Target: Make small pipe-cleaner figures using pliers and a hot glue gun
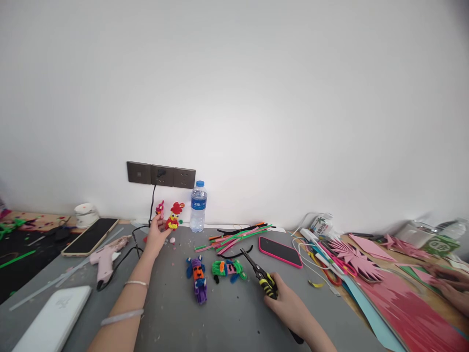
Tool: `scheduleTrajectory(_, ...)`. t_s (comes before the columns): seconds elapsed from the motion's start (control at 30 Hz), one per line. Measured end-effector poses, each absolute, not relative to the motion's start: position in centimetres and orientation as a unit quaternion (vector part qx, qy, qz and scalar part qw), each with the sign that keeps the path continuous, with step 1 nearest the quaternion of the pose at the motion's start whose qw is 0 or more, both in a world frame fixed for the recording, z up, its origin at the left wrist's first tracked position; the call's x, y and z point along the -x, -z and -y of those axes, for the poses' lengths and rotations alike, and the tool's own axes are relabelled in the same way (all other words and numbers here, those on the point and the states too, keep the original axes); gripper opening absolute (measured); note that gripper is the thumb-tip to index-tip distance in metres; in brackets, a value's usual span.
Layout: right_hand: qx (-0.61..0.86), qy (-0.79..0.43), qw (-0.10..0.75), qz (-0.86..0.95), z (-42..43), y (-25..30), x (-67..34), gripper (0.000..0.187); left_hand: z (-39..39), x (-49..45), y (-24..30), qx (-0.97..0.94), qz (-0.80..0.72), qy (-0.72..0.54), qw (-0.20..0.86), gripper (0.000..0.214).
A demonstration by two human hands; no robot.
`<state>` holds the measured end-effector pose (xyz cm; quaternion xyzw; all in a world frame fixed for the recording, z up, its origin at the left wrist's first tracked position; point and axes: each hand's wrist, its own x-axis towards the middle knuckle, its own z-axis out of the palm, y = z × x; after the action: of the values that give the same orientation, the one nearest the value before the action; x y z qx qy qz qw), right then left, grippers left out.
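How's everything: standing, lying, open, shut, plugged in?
Water bottle: upright, capped
Pink-cased phone: flat, screen dark
Beige-cased phone: flat, screen dark
Glue gun: lying down
Black plug: in wall socket
Needle-nose pliers: in right hand
Red-yellow figure: upright, by left hand
Purple-orange figure: lying flat

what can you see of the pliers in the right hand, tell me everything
The needle-nose pliers have a dark, metallic-looking nose tapering to a thin tip, and black-and-yellow handles that look rubbery. The right hand grips them by the handles, covering part of these. They slant above the gray tabletop, nose pointing away from the person and leftward, left of the pink-cased phone. Whether the tip touches anything is unclear.
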<state>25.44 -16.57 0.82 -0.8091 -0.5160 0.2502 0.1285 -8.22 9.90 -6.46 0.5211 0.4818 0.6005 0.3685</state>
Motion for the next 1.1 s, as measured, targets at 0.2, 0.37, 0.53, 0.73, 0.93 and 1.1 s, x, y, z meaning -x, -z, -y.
scheduleTrajectory(0.2, 0.807, -0.248, 0.125, 0.522, 16.6, -0.8, -25.3, 0.029, -10.0, 7.7, 6.3, -0.535, -0.492, -0.588, 0.356, 0.058)
scheduleTrajectory(0.37, 0.805, -0.244, 0.131, 0.525, 16.6, -0.6, -25.4, 0.028, -10.0, 7.5, 6.3, -0.541, -0.520, -0.575, 0.327, 0.053)
scheduleTrajectory(0.53, 0.807, -0.245, 0.123, 0.523, 16.6, -0.8, -25.3, 0.029, -10.2, 7.3, 6.5, -0.546, -0.534, -0.567, 0.308, 0.044)
scheduleTrajectory(0.73, 0.808, -0.243, 0.117, 0.523, 16.5, -1.1, -25.1, 0.028, -10.0, 7.1, 6.6, -0.575, -0.561, -0.528, 0.274, 0.034)
scheduleTrajectory(0.93, 0.809, -0.244, 0.125, 0.519, 16.6, -1.1, -25.1, 0.031, -9.5, 6.8, 6.2, -0.614, -0.580, -0.488, 0.219, 0.031)
scheduleTrajectory(1.1, 0.813, -0.238, 0.112, 0.519, 16.6, -1.1, -25.1, 0.031, -8.9, 6.4, 5.8, -0.640, -0.586, -0.467, 0.170, 0.033)
